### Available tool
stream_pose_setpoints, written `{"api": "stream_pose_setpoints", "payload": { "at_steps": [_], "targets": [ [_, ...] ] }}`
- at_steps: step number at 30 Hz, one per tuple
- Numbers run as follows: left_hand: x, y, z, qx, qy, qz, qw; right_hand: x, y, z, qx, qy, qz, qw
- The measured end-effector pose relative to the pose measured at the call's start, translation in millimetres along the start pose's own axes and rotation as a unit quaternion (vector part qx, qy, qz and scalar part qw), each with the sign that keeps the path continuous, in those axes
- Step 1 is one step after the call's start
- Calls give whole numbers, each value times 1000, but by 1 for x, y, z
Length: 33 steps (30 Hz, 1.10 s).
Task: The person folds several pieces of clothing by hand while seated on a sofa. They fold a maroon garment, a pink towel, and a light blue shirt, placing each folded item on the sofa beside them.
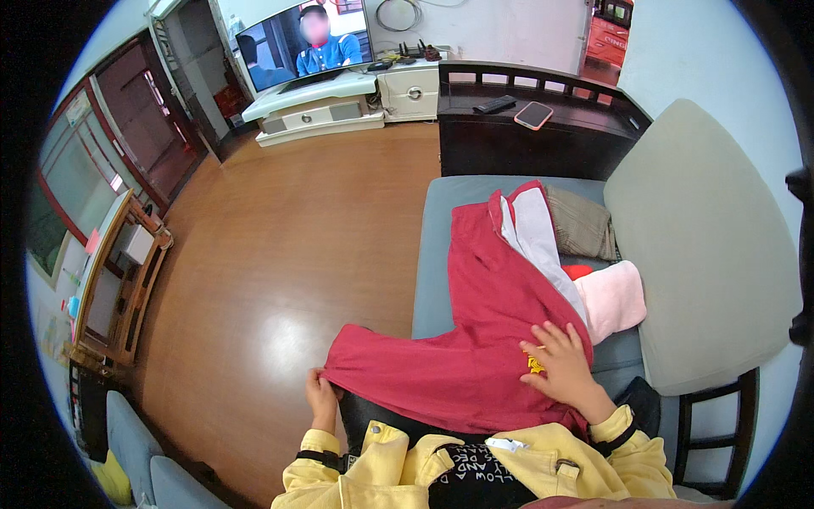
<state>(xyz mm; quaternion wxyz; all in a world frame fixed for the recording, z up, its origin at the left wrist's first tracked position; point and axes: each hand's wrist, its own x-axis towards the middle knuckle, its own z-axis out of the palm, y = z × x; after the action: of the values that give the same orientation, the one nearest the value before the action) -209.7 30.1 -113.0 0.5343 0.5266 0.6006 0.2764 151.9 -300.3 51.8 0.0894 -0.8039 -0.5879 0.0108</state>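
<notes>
A red jacket (483, 339) with a white inner side lies over my lap and the sofa seat, one sleeve stretched out to the left. My left hand (321, 397) is closed on the end of that sleeve, fingers pinching the cuff. On the body of the jacket, my right hand (560, 363) lies flat with its fingers spread, partly covering a yellow emblem (535, 363). Beyond and to the right of the jacket are a folded brown garment (581, 222) and a folded pink cloth (616, 301), with a bit of bright red fabric between them.
The grey-blue sofa seat (431, 280) carries a large pale cushion (721, 254) on the right. A dark wooden armrest (526, 140) holds a remote control (494, 104) and a phone (534, 115). Wooden floor (271, 246) stretches toward a white TV stand (318, 114). A shelf (127, 280) stands left.
</notes>
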Motion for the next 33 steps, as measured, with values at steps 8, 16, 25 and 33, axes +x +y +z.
{"api": "stream_pose_setpoints", "payload": {
  "at_steps": [8,16,25,33],
  "targets": [
    [18,138,21,-127,22,356,925,-14,32,4,127,1,95,987],
    [-27,323,70,40,64,688,722,6,26,-58,302,-16,15,953],
    [-137,369,231,2,-24,759,650,49,-50,-59,451,127,-42,883],
    [-224,331,297,-59,-165,815,552,31,-13,-34,453,400,193,773]
  ]
}}
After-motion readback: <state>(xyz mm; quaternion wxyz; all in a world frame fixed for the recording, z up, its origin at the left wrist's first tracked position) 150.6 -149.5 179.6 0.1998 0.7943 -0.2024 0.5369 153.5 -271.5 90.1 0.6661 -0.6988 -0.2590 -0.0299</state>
